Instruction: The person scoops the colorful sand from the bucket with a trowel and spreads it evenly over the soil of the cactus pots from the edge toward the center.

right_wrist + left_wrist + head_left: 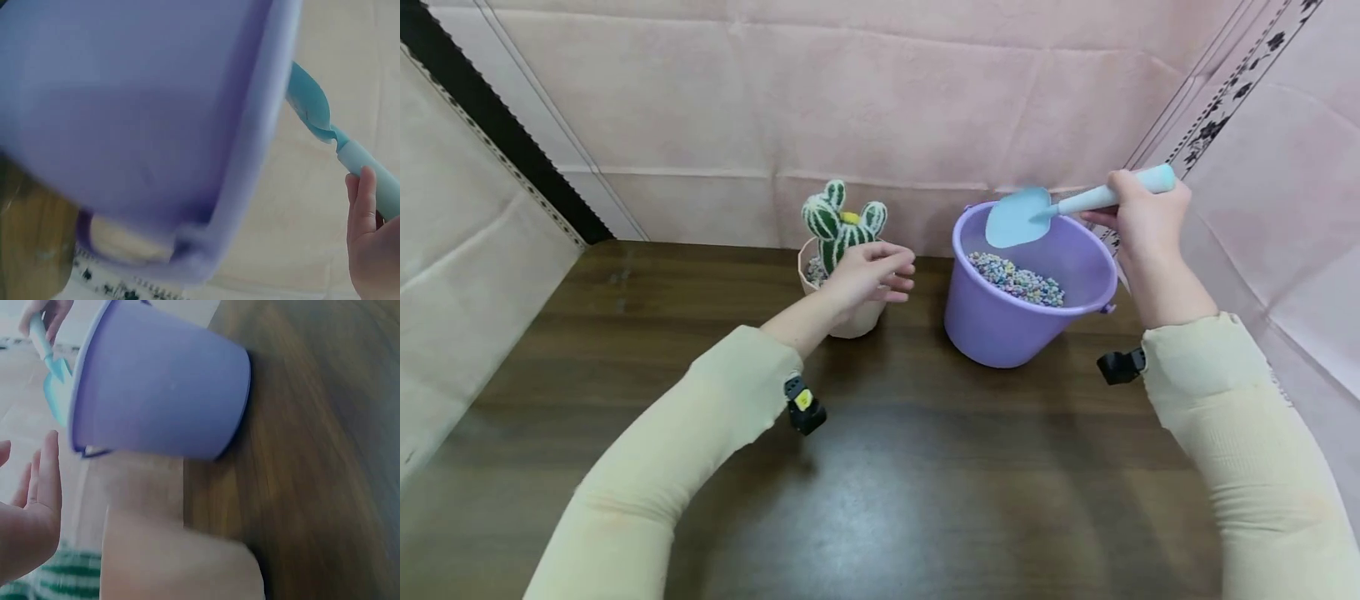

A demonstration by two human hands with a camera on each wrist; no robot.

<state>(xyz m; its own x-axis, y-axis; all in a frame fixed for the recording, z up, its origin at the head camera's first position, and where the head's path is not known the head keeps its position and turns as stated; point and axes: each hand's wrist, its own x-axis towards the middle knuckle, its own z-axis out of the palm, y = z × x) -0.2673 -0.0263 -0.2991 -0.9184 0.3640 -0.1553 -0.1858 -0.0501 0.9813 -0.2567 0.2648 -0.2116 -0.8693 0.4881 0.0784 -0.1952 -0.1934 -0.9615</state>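
My right hand (1148, 212) grips the handle of a light blue toy shovel (1021, 218), whose blade hangs over the mouth of a purple bucket (1000, 329). Inside the bucket lie small multicoloured pellets (1018, 279). My left hand (872, 277), fingers loosely bent and holding nothing, is in front of a potted cactus (835, 221) with green and white striped stems and a yellow top. The cactus stands in a pale pink pot (859, 323), partly hidden by that hand. In the right wrist view, the fingers (365, 200) wrap the shovel's handle.
Both the bucket and the pot stand on a dark wooden table (880, 467), close to its back edge. A pink cloth backdrop (895, 100) rises behind them, with pale cloth at both sides. Small black cameras hang at each wrist.
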